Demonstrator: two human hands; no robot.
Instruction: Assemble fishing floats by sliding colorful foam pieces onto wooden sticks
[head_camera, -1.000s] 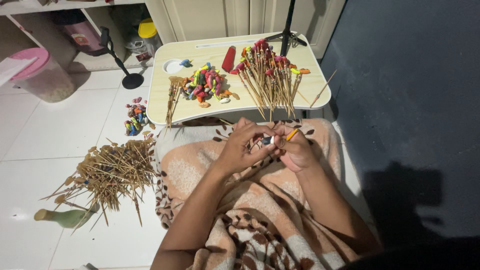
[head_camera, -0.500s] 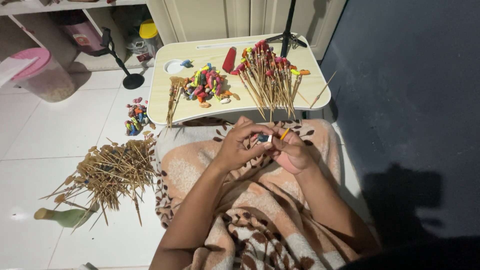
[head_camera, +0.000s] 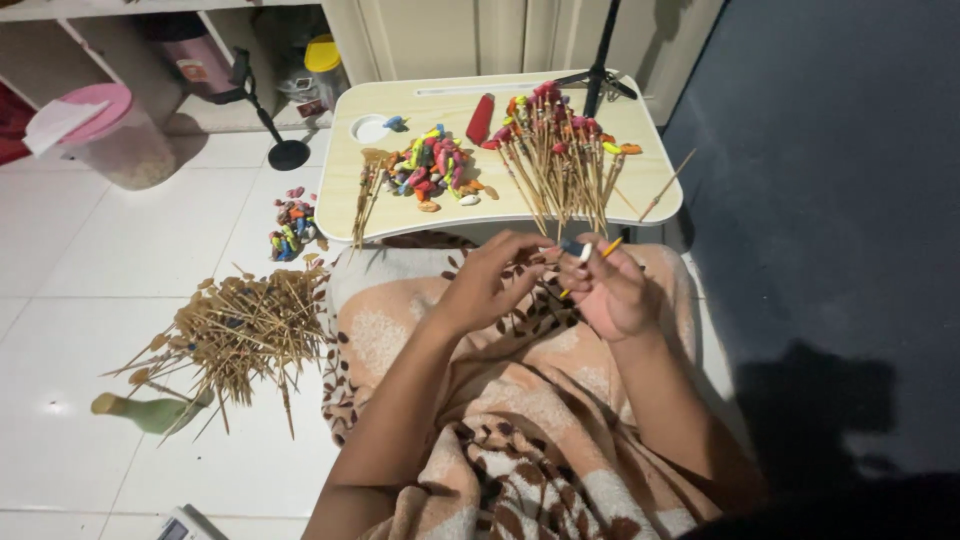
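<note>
Head view is showing a pink plastic tub (head_camera: 110, 140) with a white tissue (head_camera: 58, 122) lying on its lid, standing at the upper left on the white tiled floor (head_camera: 90, 250); what is inside it I cannot tell. On the low cream folding table (head_camera: 400, 205) a small white round dish (head_camera: 370, 128) is sitting, with a little blue thing at its edge.

Compared with half a second ago, the hands are sitting slightly lower over the lap, and the thin bamboo stick with an orange tip (head_camera: 592, 262) is pointing more to the upper right. The right hand (head_camera: 612, 290) is gripping this stick, fingers curled around it. The left hand (head_camera: 492, 282) is half open, its fingertips meeting the stick end, where a small white and dark piece (head_camera: 578, 250) is being held between both hands.

Around them, a pile of small colourful balloons (head_camera: 432, 172) is lying on the table beside a bundle of sticks with balloons on top (head_camera: 555, 150). A heap of bare sticks (head_camera: 235, 325) and a green balloon (head_camera: 150, 412) are lying on the floor. A brown patterned blanket (head_camera: 480, 420) is covering the lap.
</note>
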